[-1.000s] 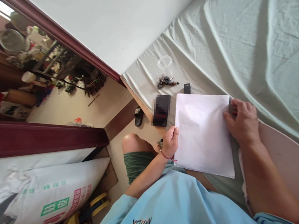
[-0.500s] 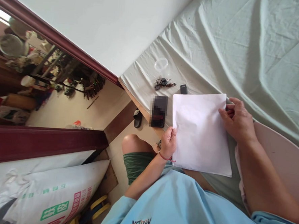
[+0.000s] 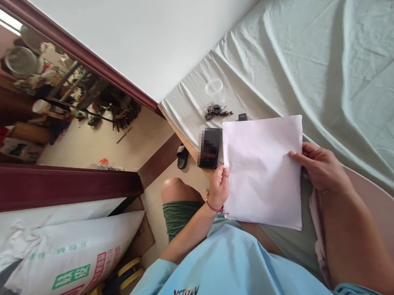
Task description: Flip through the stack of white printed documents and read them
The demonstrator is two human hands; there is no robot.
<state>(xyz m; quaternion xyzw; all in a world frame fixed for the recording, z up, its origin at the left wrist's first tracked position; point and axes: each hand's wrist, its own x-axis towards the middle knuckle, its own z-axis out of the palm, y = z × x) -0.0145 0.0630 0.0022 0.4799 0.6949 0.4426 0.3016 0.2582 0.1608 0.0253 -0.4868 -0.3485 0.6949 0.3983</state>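
White rectangular paper (image 3: 262, 178): over the wrinkled pale green cloth (image 3: 298, 73), now covering more of the small black device (image 3: 242, 117) beyond.
Left hand (image 3: 219, 184): grasping the left edge.
Right hand (image 3: 322, 167): thumb now further onto the face, apparently pinching the right edge; support looks two-sided.

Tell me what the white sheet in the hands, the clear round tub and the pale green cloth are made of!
White sheet: probably paper, matt, with straight edges and faint ripples.
Clear round tub: likely plastic, smooth-looking, because it's see-through with a pale rim.
Pale green cloth: fabric, dull, with soft folds and wrinkles; I can't tell which fibre.
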